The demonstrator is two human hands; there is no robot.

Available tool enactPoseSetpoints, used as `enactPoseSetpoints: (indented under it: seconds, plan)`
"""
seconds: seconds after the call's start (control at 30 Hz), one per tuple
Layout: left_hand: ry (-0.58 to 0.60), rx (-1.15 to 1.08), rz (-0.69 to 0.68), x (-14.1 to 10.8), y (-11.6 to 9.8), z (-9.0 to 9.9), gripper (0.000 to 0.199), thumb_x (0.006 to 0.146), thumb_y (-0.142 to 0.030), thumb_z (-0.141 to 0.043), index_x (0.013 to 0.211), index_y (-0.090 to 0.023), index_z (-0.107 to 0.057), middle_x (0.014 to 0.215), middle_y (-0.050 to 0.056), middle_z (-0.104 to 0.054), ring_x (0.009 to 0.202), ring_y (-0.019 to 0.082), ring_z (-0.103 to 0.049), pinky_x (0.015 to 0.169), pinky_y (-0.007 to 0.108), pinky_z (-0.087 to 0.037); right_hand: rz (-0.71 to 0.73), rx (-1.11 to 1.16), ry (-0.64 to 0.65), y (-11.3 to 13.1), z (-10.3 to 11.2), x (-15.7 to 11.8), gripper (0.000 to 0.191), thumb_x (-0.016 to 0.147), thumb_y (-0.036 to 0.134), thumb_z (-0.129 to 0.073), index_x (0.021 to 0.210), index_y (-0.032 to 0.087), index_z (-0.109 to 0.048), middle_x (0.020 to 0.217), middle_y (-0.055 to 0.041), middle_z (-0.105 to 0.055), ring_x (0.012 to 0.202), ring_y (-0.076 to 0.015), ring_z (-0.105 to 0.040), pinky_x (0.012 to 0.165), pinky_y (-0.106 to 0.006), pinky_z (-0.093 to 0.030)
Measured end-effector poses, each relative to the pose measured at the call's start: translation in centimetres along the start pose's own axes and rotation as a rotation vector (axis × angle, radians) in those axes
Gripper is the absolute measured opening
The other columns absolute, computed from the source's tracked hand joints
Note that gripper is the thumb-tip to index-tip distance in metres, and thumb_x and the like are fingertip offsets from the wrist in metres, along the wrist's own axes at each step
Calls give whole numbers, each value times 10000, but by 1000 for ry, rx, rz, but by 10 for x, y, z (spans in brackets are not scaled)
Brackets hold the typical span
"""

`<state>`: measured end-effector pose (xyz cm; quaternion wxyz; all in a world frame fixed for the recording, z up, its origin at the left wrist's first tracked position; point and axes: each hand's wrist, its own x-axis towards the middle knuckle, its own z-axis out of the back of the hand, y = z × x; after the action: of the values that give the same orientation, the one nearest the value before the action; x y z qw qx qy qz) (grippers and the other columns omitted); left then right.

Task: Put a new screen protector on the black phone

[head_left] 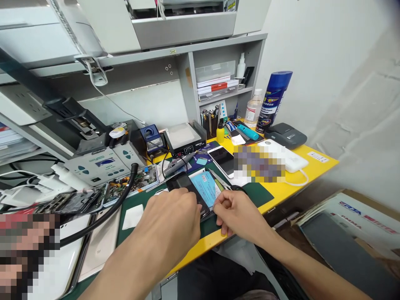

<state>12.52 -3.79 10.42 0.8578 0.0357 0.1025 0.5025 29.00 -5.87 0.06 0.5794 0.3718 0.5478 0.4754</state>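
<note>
My left hand (175, 212) is over the near end of a black phone (184, 183) on the green mat, its fingers curled and their tips mostly hidden under the knuckles. Just to the right, at the mat's front edge, my right hand (233, 211) has thumb and index finger pinched together; anything between them is too small to tell. A light blue card (204, 187) lies beside the phone. Beyond it are tweezers (220, 179), black-handled scissors (239, 189) and a white-framed phone (222, 160). A white wipe (133, 216) lies left of my left hand.
At the left stand a grey rework station (104, 164), a black hose (125, 193) and trays of circuit boards (121, 187). Farther back are a yellow bottle (220, 132), a blue spray can (273, 102) and a white power bank (283, 155). An open cardboard box (353, 198) is at the right.
</note>
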Motion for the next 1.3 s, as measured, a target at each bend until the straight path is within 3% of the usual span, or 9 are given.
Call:
enactPoseSetpoints:
  seconds: [0.17, 0.4, 1.07, 1.3]
  plan:
    - [106, -46, 32, 2, -1, 4, 318, 970, -255, -464, 714, -216, -648, 752, 61, -692, 683, 278, -684, 543, 344, -233, -10, 9, -36, 2, -3, -3, 81, 806, 219, -590, 731, 202, -564, 580, 59, -588, 441, -112, -616, 381, -181, -507]
    - [150, -51, 31, 5, -2, 7, 306, 963, -232, -455, 719, -223, -638, 763, 55, -691, 704, 283, -685, 555, 356, -253, -11, 31, -52, -4, -4, -3, 71, 789, 199, -584, 719, 205, -576, 568, 67, -582, 450, -114, -620, 401, -184, -515]
    - [182, -45, 62, 4, 1, 6, 335, 996, -294, -418, 758, -222, -641, 823, 62, -709, 744, 288, -682, 611, 371, -312, 13, 162, -76, -7, -5, -3, 28, 768, 198, -589, 741, 192, -585, 547, 62, -628, 453, -137, -661, 414, -201, -523]
    - [170, -60, 57, 1, 2, 5, 318, 981, -271, -439, 735, -228, -637, 784, 56, -698, 700, 273, -670, 578, 360, -267, -4, 148, -77, -6, -6, -1, 26, 758, 189, -595, 734, 190, -586, 551, 62, -622, 448, -130, -651, 409, -195, -510]
